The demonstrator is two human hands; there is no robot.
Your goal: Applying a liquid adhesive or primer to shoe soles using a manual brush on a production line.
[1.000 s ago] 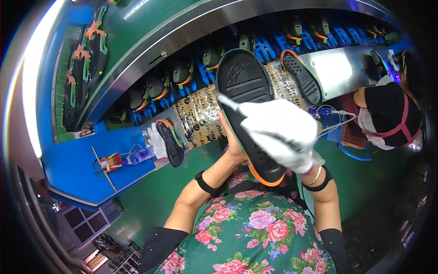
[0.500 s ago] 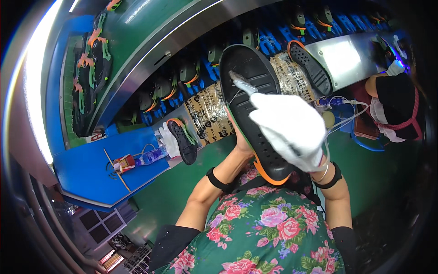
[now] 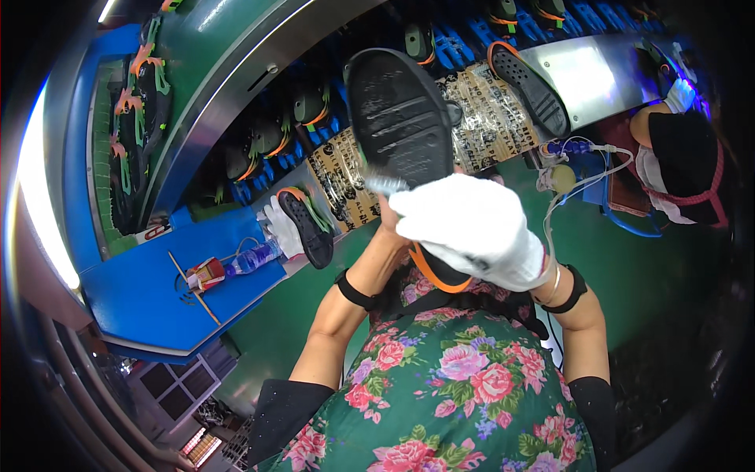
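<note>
The black sole (image 3: 397,110) is held up in front of the taped desk (image 3: 495,118), its wide end overlapping that desk's near edge. Its long axis slants from upper left to lower right, wide end pointing away, orange-rimmed end toward the apron (image 3: 440,385). The left hand (image 3: 387,223) grips it from beneath, fingers mostly hidden. The gloved right hand (image 3: 472,228) has its fingers clamped on a brush (image 3: 385,185) near the sole's left edge. Open green floor (image 3: 275,326) lies left, toward the blue desk (image 3: 141,307).
</note>
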